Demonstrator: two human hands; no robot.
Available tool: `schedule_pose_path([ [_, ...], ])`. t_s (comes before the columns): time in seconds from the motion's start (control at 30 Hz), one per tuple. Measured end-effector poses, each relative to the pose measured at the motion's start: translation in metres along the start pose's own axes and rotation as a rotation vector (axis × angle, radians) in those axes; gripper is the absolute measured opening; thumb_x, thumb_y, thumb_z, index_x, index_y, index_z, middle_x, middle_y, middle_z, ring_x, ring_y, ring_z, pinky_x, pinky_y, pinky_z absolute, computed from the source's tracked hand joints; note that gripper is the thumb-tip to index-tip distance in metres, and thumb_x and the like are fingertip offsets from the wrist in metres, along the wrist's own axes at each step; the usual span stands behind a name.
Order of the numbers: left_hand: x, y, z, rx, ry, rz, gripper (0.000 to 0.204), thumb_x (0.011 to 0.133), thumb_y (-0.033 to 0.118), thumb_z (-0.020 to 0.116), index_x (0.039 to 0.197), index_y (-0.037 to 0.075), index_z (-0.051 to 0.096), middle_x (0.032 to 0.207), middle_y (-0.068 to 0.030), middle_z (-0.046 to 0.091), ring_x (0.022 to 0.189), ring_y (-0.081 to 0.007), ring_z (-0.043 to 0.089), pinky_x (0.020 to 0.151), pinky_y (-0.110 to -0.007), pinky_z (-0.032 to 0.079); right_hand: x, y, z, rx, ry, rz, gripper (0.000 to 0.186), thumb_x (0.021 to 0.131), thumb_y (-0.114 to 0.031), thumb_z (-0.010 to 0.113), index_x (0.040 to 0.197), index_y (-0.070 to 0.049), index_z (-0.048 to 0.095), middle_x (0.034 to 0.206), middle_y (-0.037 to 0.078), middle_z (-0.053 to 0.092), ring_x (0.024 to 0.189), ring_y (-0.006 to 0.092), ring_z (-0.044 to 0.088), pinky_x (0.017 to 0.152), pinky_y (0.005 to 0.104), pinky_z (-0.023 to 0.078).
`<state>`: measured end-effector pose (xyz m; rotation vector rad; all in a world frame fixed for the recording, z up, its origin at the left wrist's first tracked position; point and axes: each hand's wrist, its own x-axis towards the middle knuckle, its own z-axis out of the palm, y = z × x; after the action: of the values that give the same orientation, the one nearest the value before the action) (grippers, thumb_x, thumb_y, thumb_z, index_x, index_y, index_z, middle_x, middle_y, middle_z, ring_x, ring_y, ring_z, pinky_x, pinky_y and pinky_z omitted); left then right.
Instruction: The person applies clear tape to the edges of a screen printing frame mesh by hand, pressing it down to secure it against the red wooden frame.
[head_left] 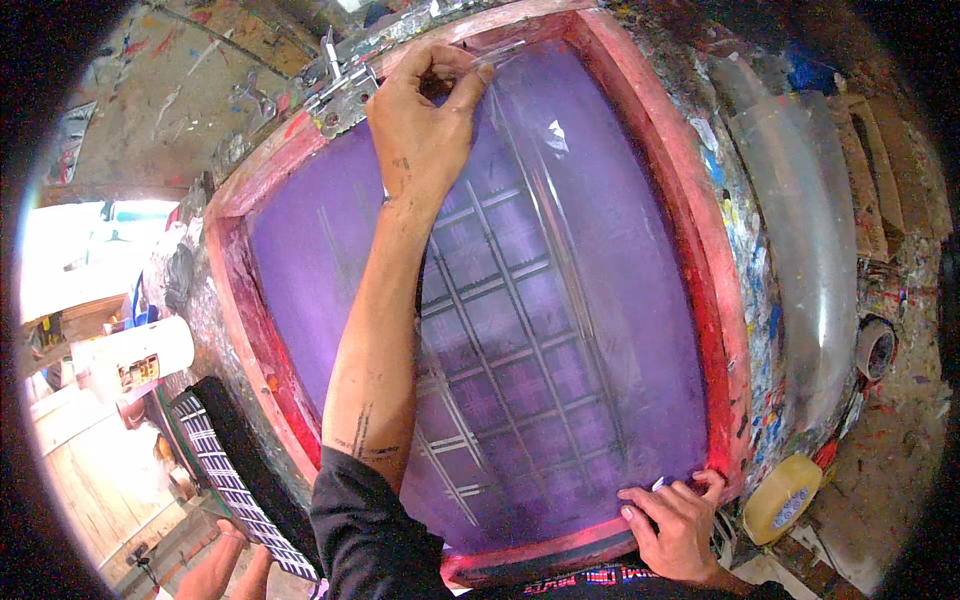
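A red-painted wooden printing screen frame holds purple mesh with a dark plaid line pattern. At its far side, my left hand pinches one end of a strip of clear tape, thumb against fingers. The strip runs lengthwise over the mesh toward the near right corner. There my right hand has its fingers bent at the strip's near end, beside the frame edge. A small white scrap shows by its fingertips. My left forearm covers part of the pattern.
A metal hinge clamp joins the far left frame side. Right of the frame lie a roll of clear yellowish tape and a clear plastic sheet. Black-and-white checked fabric sits at lower left, near another person's bare skin.
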<state>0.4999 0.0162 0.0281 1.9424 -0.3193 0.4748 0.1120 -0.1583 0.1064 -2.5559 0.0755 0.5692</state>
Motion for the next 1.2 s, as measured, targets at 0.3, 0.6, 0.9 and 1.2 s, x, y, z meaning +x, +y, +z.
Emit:
schedule_pose_path([
  [0.3, -0.0009, -0.0008, 0.0017, 0.137, -0.039, 0.036, 0.015, 0.08, 0.013, 0.077, 0.089, 0.002, 0.072, 0.078, -0.01, 0.072, 0.072, -0.018, 0.069, 0.072, -0.031, 0.053, 0.0006, -0.0019, -0.0004, 0.013, 0.01, 0.009, 0.012, 0.084, -0.019, 0.071, 0.096, -0.015, 0.074, 0.072, 0.0, 0.064, 0.069, 0.0184, 0.059, 0.091, 0.0464, 0.029],
  [0.6, -0.0011, -0.0038, 0.0013, 0.136, -0.058, 0.064, 0.016, 0.079, 0.012, 0.076, 0.089, 0.002, 0.071, 0.081, -0.012, 0.073, 0.076, -0.0215, 0.071, 0.074, -0.033, 0.054, -0.0006, -0.0001, 0.0017, 0.011, 0.027, -0.004, 0.013, 0.084, -0.02, 0.072, 0.096, -0.015, 0.074, 0.072, -0.001, 0.064, 0.069, 0.0181, 0.059, 0.091, 0.0466, 0.029],
  [0.9, -0.0014, -0.0032, 0.0009, 0.189, -0.079, 0.085, 0.015, 0.078, 0.009, 0.076, 0.089, 0.001, 0.069, 0.083, -0.0124, 0.073, 0.08, -0.0247, 0.072, 0.075, -0.034, 0.054, -0.0011, -0.0005, 0.0, 0.013, -0.001, 0.001, 0.014, 0.084, -0.02, 0.072, 0.097, -0.015, 0.074, 0.073, 0.0, 0.065, 0.071, 0.0192, 0.06, 0.091, 0.0474, 0.029],
  [1.2, -0.0027, -0.0026, 0.0001, 0.182, -0.071, 0.095, 0.014, 0.078, 0.008, 0.076, 0.088, 0.001, 0.069, 0.085, -0.0128, 0.073, 0.081, -0.0259, 0.072, 0.076, -0.035, 0.054, -0.0013, -0.0005, -0.0001, 0.021, 0.007, 0.0, 0.014, 0.084, -0.02, 0.072, 0.097, -0.016, 0.074, 0.074, 0.0, 0.065, 0.07, 0.0197, 0.06, 0.091, 0.0478, 0.029],
])
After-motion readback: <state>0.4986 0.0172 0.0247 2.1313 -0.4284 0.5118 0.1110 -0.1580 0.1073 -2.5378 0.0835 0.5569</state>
